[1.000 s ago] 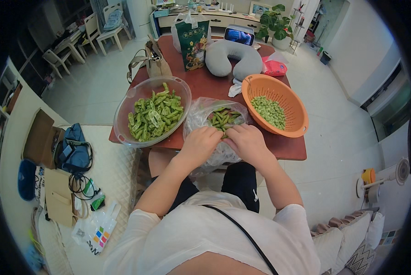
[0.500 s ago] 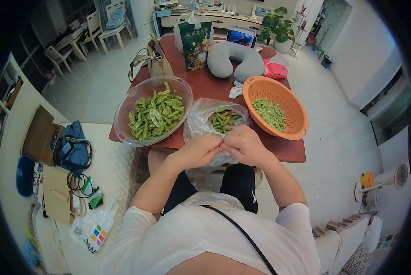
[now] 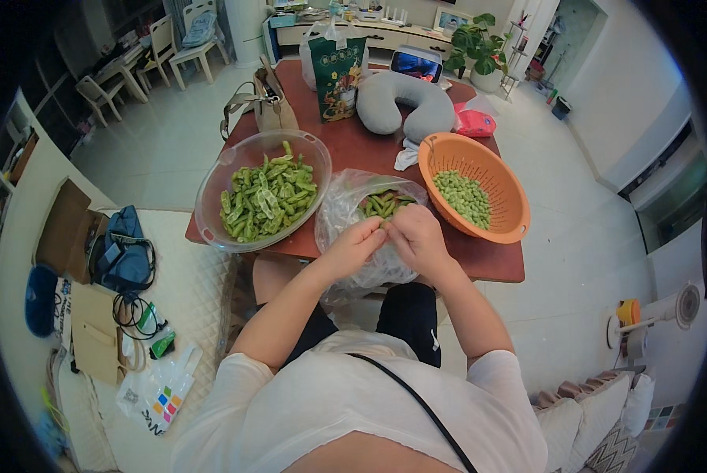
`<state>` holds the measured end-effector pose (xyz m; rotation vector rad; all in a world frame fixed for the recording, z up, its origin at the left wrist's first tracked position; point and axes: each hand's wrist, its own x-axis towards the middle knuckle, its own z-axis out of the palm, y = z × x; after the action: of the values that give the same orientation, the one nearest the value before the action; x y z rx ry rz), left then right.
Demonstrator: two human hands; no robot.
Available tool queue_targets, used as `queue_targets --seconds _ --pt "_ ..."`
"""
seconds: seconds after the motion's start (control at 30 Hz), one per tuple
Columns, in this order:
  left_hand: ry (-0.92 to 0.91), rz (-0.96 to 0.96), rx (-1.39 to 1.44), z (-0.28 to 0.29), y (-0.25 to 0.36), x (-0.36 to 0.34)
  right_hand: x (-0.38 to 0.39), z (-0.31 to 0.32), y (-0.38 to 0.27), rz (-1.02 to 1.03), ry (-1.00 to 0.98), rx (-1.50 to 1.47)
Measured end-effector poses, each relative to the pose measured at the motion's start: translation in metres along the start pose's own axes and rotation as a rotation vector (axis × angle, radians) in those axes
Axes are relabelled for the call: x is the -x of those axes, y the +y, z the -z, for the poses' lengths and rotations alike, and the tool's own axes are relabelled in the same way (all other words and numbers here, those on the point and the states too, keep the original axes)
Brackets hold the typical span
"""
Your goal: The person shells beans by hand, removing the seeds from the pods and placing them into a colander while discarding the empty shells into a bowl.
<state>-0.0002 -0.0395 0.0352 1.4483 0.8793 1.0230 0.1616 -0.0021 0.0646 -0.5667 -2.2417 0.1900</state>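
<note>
My left hand (image 3: 356,245) and my right hand (image 3: 413,233) meet fingertip to fingertip over a clear plastic bag (image 3: 346,213) of green pods (image 3: 385,202) at the near edge of the red-brown table (image 3: 353,146). Both pinch a single pod (image 3: 384,224) between them; most of it is hidden by the fingers. A clear bowl (image 3: 212,197) heaped with empty green pods (image 3: 267,199) stands to the left. An orange colander (image 3: 499,185) with shelled green beans (image 3: 464,197) stands to the right.
At the table's far end lie a grey neck pillow (image 3: 405,98), a green packet (image 3: 338,67), a tan handbag (image 3: 271,110) and a pink item (image 3: 476,124). A blue bag (image 3: 121,248), cables and cardboard sit on the floor mat at left. A fan (image 3: 645,323) stands at right.
Both hands have drawn back from inside the bag toward me and come together, now pinching a pod between the fingertips.
</note>
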Motion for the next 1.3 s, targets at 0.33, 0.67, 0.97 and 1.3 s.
queue_targets --seconds 0.33,0.67,0.97,1.3 --pt "0.226 0.148 0.856 0.008 -0.027 -0.029 0.023 -0.024 0.003 0.069 0.035 0.168" --pt "0.0 0.033 0.79 0.012 -0.052 -0.021 -0.001 -0.015 0.004 -0.033 0.12 0.05" --pt "-0.065 0.131 0.211 0.012 -0.039 -0.008 -0.099 -0.052 -0.005 0.155 -0.03 0.101" --pt "0.005 0.065 0.624 0.006 -0.053 -0.012 -0.001 -0.032 0.027 -0.652 -0.133 -0.337"
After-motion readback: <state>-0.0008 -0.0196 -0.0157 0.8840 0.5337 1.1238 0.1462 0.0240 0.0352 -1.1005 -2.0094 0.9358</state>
